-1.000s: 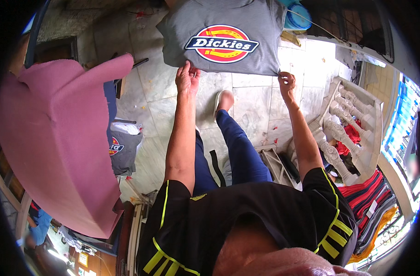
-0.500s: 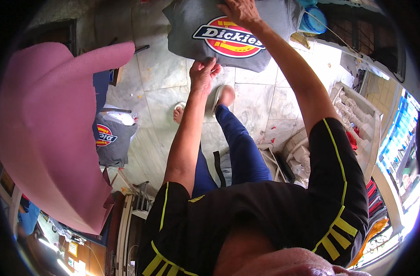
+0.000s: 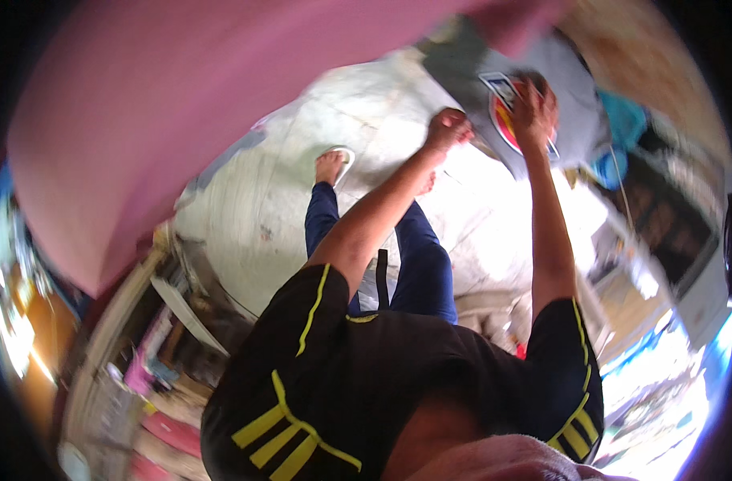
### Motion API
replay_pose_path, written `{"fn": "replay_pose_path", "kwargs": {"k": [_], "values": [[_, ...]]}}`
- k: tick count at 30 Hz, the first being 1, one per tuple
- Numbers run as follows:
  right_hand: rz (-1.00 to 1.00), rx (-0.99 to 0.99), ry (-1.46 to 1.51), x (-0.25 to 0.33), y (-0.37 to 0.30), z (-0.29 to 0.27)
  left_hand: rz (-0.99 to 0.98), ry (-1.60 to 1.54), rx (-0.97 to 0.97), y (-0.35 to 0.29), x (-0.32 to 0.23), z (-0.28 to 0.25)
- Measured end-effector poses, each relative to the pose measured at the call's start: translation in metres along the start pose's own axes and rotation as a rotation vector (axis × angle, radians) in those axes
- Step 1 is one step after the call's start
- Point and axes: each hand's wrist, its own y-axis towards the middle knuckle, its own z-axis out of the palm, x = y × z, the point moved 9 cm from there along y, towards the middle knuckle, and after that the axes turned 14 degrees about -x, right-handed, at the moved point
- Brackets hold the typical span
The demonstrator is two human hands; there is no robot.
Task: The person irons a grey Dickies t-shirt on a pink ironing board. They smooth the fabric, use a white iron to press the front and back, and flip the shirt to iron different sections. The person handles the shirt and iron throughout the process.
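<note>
A grey cloth (image 3: 570, 80) with a red, yellow and dark-blue printed emblem hangs in the upper right, its far end partly hidden by a pink surface. My right hand (image 3: 536, 112) rests on the emblem with its fingers stretched over the cloth. At the cloth's left edge is my left hand (image 3: 448, 130), fingers curled in and closed on the edge. Blur softens both hands, and the left fingertips are hard to make out.
A large pink cloth-covered surface (image 3: 181, 104) fills the upper left. Below me are the pale tiled floor (image 3: 253, 200) and my sandalled foot (image 3: 331, 166). Blue containers (image 3: 610, 167) and a dark rack (image 3: 663, 208) stand at right. Clutter crowds the lower left.
The view has swung, so the pink surface now spreads across the top and the grey cloth sits farther right. My right hand is lower on the emblem. My feet have shifted.
</note>
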Motion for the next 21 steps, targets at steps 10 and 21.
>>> {"fn": "replay_pose_path", "kwargs": {"k": [10, 21], "values": [[-0.272, 0.439, 0.930, 0.199, 0.011, -0.059, 0.311, 0.012, -0.469, -0.040, -0.112, -0.277], [-0.357, 1.303, 0.931, 0.519, -0.125, -0.164, 0.750, 0.392, -1.360, -0.160, -0.268, -0.583]]}}
